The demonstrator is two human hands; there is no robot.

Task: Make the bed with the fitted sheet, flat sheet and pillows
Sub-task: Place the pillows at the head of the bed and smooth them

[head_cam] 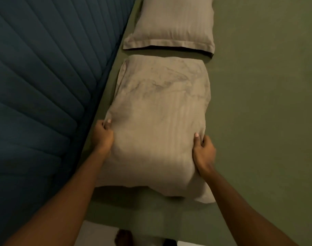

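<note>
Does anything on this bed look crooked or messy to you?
Only the near pillow: its cover is creased toward the far end and its outline is lumpy, while the far pillow lies smooth and square. The left hand and right hand grip its sides, so it seems mid-adjustment. The green sheet looks flat.

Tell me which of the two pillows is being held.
The nearer pillow, wrinkled: the left hand pinches its left edge and the right hand grips its right side. The farther pillow lies smooth and untouched beside the blue headboard.
</note>
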